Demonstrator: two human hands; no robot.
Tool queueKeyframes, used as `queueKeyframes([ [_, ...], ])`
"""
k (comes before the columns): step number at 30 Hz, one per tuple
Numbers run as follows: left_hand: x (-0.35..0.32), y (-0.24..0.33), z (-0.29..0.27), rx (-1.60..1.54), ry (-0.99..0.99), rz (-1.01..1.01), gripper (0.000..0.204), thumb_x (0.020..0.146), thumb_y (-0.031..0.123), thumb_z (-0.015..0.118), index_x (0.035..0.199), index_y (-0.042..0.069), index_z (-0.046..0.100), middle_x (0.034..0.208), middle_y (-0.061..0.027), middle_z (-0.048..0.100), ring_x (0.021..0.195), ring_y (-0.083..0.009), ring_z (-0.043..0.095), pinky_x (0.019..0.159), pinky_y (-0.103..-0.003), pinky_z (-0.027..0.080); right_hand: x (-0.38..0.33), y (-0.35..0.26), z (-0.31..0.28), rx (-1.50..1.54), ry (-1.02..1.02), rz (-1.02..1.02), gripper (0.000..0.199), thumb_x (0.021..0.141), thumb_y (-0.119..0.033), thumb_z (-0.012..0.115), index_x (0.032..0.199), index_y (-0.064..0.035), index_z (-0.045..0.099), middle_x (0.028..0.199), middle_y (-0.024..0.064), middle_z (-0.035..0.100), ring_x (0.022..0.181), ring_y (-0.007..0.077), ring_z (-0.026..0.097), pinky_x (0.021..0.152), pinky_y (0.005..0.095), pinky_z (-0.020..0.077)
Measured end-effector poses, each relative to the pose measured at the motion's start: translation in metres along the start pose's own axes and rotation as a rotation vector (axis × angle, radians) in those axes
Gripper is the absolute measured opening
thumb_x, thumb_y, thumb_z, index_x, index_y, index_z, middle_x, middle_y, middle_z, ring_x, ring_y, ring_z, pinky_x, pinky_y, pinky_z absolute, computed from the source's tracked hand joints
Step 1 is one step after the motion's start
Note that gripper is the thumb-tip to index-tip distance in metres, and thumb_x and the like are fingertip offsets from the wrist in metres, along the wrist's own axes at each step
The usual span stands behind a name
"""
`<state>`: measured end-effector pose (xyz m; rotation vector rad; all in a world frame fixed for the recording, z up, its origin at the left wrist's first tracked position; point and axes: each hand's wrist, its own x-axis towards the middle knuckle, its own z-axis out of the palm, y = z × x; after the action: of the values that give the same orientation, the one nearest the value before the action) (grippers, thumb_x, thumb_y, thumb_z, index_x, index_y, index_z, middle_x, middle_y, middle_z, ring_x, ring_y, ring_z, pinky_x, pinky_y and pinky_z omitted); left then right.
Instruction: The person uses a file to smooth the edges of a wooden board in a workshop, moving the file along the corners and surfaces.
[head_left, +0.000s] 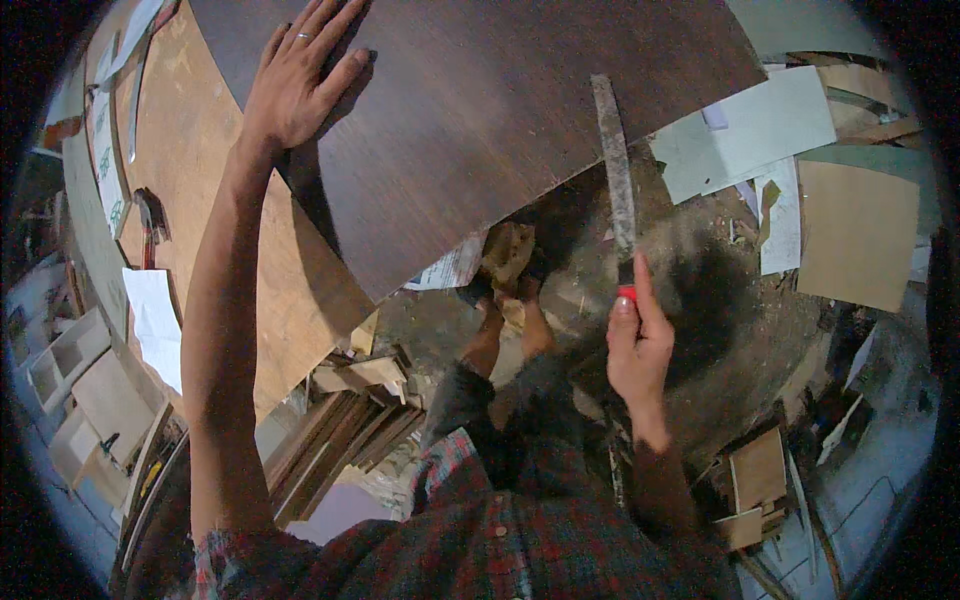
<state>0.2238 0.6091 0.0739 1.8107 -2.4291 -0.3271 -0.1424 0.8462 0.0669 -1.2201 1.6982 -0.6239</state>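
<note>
A dark brown wood-grain board (450, 130) reaches across the upper middle, its near edge running at a slant. My left hand (305, 85) lies flat on its left part with the fingers stretched out and a ring on one of them. In my right hand (640, 345) is a long flat metal file (617, 165), gripped by its red handle with the index finger laid along it. The blade points away from me and crosses the board's near edge, its tip over the board; whether it touches the surface I cannot tell.
Left of the board, a light plywood sheet (190, 130) carries a hammer (150, 225) and a white paper (155, 315). Stacked wood strips (345, 440) stand beside my legs. Papers (750, 135) and a tan panel (858, 235) lie at right; offcuts (757, 470) sit lower right.
</note>
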Motion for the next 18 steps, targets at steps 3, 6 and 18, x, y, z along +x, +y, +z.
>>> queueKeyframes([
  [3,0.003,-0.028,0.027,0.163,0.242,0.179,0.063,0.103,0.05,0.041,0.159,0.023,0.036,0.167,-0.008,0.029,0.155,-0.0309,0.023,0.125,-0.053,0.013,0.018,-0.02,0.035,0.058,-0.015,-0.239,0.05,0.102,-0.005,0.052,0.153,-0.0054,0.046,0.126,0.0096,0.066,0.09,0.0097,0.057,0.08,0.0266,0.0485],
  [6,0.001,-0.034,0.026,0.105,0.212,0.207,0.063,0.103,0.05,0.041,0.159,0.023,0.036,0.167,-0.0081,0.028,0.155,-0.031,0.023,0.124,-0.054,0.012,0.032,-0.034,0.039,0.093,-0.067,-0.226,0.049,0.102,-0.006,0.053,0.151,-0.0047,0.048,0.124,0.0103,0.07,0.087,0.009,0.057,0.079,0.0264,0.0491],
  [18,-0.004,-0.01,0.002,0.024,0.023,0.028,0.075,0.099,0.052,0.04,0.157,0.004,0.036,0.164,-0.0239,0.027,0.155,-0.0401,0.018,0.124,-0.055,0.011,0.004,-0.022,0.048,0.069,0.021,-0.194,0.047,0.1,-0.005,0.056,0.147,-0.0016,0.052,0.114,0.0063,0.073,0.077,0.0054,0.054,0.068,0.0209,0.0457],
])
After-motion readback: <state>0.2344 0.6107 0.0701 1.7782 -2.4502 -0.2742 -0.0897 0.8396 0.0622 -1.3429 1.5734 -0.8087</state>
